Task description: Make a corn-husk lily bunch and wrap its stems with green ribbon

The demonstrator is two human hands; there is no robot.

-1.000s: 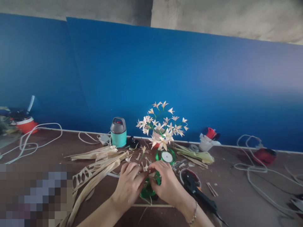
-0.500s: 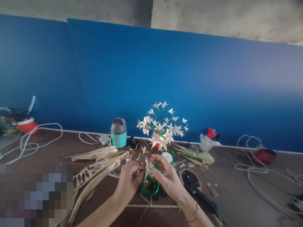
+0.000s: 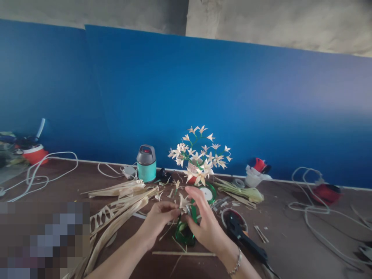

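My left hand (image 3: 158, 219) pinches the base of a small cream straw flower (image 3: 183, 201) low at the centre of the table. My right hand (image 3: 205, 223), wearing a bracelet, grips the green ribbon (image 3: 193, 212) that runs from the flower down to a loose green coil (image 3: 183, 233) on the table. Behind them stands a small red-and-white pot (image 3: 192, 167) with a bouquet of finished cream flowers (image 3: 199, 153) on green stems. A green ribbon spool (image 3: 207, 193) lies just in front of the pot.
Dried palm strips (image 3: 122, 205) lie to the left, more leaves (image 3: 240, 190) to the right. A black glue gun (image 3: 242, 234) lies by my right wrist. A teal speaker (image 3: 146, 163), white cables (image 3: 37, 174), red holders (image 3: 327, 192) and a thin stick (image 3: 183, 254) sit on the brown table.
Both hands have lifted the flower off the table; my right hand opened briefly, then moved up and around the green ribbon. The ribbon coil stayed on the table.
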